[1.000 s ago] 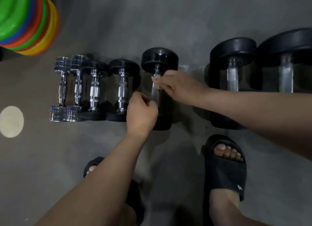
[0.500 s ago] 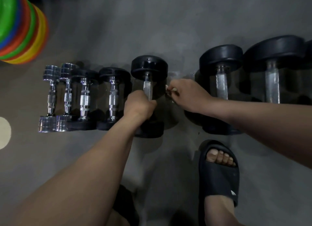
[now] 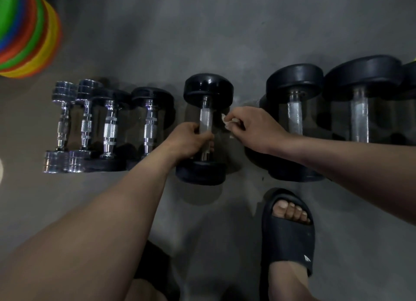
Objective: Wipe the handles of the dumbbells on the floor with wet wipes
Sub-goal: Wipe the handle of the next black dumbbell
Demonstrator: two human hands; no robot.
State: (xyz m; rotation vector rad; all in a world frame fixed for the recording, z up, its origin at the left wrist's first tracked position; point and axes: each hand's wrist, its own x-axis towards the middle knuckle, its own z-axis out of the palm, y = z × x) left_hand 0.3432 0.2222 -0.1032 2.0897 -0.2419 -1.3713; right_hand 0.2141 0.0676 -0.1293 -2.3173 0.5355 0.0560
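Since a second ago, the right hand (image 3: 254, 129) has moved off the handle (image 3: 206, 120) to its right side, pinching the wet wipe (image 3: 227, 120). The left hand (image 3: 191, 140) now grips this handle of the middle black dumbbell (image 3: 208, 86) on the floor (image 3: 202, 30).

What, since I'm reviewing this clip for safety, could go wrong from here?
1. The left hand grips the handle of the middle dumbbell; if it lifts and slips, bare toes in the open slipper lie close by.
2. That grip covers the lower handle, so the wet wipe pinched in the right hand may miss that part.
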